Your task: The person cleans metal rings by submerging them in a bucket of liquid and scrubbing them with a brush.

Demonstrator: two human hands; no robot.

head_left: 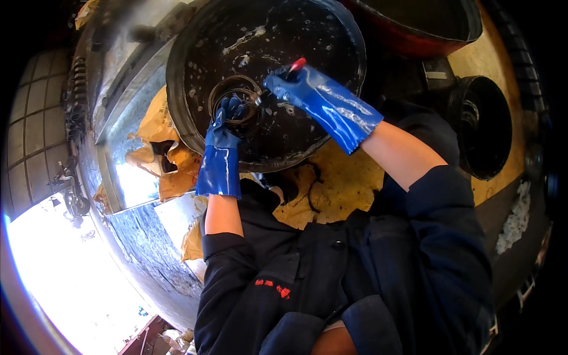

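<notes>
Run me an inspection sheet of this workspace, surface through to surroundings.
Surface: yellow-brown ground, darkly stained.
Things in hand: ring-shaped part, within the rim of a round black basin of dark liquid; red-ended tool, kind unclear.
Clutter: crumpled brown paper left of the basin.
Grips: left grip on the ring-shaped part's near edge, fingers inside; right grip around the red-ended tool; both in blue gloves.
Cables: none certain; a dark curved strand on the ground may be cord or stain.
Surroundings: red-sided drum upper right; open black container at right; bright opening lower left.

- Brown paper, left of the left hand
- Black bucket, right of the right hand
- Red tub, ahead and right of that hand
</notes>
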